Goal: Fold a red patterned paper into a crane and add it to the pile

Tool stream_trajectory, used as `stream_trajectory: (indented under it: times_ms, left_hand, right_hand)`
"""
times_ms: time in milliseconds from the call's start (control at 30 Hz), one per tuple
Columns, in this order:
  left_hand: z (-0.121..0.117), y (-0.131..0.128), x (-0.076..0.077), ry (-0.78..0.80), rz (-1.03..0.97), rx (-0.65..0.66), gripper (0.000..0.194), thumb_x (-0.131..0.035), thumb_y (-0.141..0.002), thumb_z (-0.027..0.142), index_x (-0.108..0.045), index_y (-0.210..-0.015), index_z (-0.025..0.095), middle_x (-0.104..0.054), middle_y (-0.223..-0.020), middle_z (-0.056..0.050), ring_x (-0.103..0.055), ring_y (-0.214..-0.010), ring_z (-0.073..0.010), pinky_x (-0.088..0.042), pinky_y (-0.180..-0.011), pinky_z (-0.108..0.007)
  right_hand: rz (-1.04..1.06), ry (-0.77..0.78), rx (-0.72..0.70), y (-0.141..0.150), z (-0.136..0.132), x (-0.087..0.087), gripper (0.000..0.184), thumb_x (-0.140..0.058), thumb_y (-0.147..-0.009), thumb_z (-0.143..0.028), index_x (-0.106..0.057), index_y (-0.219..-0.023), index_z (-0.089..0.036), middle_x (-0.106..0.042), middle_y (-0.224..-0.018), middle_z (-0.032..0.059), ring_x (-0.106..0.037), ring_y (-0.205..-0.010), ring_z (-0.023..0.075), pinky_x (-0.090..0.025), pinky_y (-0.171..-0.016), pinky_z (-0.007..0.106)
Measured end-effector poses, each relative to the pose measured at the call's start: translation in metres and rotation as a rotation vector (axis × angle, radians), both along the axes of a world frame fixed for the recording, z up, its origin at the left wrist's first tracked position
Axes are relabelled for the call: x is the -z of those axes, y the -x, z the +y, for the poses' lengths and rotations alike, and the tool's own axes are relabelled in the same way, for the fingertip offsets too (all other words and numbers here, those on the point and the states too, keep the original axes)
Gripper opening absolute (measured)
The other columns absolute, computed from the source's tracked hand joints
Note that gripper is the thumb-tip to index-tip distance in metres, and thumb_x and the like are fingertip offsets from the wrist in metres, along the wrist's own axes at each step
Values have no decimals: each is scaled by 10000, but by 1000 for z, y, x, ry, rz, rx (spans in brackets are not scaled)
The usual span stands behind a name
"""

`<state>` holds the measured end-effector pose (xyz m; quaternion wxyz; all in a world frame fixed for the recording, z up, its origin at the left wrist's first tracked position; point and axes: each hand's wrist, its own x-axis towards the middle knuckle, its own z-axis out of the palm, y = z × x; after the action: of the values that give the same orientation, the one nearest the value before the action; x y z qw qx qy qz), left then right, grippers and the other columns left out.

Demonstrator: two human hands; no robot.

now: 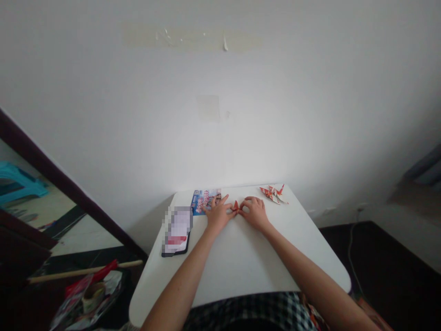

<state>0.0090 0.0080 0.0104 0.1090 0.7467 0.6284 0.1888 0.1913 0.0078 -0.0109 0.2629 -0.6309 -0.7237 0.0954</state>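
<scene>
At the left of the white round-cornered table (237,271), a dark-edged rectangular phone (178,232) is laid; further left, a bright blue plastic stool (14,172) is seen; nearer, a pale wooden stick (62,275) is set beside crumpled red plastic wrapping (103,273); at the right, a thin grey cable (350,246) is seen.

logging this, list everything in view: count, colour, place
wall: one, white, back
table: one, white, centre
phone: one, dark, table's left
printed sheet: one, mostly blue, table's back
folded paper: one, orange, centre
paper shapes: unclear, orange and white, table's back right
frame: one, maroon, left
stool: one, blue, left
pole: one, tan, left
bagged items: unclear, mixed, left
cable: one, pale, right
checked cloth: one, black and white, bottom
left hand: one, pinching folded paper
right hand: one, pinching folded paper
</scene>
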Motion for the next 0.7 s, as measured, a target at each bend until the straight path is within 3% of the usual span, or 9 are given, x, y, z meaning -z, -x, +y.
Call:
stream_trajectory:
  times_ms: [300,467,700]
  left_hand:
    - [3,8,0,87,7,3,205,-661,-886,577,-791,-1012,480,-382,-1665,122,-160,-1574,-454,-65,-1096,-897]
    - [3,5,-1,56,27,-15,203,-672,-884,560,-798,-994,445,-379,-1671,106,-169,-1573,-444,-83,-1133,-857]
    - [3,7,3,47,18,-21,211,-660,-888,579,-797,-1008,472,-401,-1658,107,-182,-1568,-450,-107,-1101,-888]
  right_hand:
    - [43,37,-26,-10,9,7,142,-754,-868,-360,-802,-999,-334,-606,-1360,36,-500,-1305,273,-317,-1157,466]
    - [5,68,-22,-5,11,2,153,-762,-857,-337,-801,-1001,-370,-608,-1366,18,-476,-1336,284,-304,-1156,491]
    - [5,53,-20,-3,9,3,154,-757,-868,-342,-809,-1008,-380,-616,-1367,21,-484,-1336,282,-296,-1166,506]
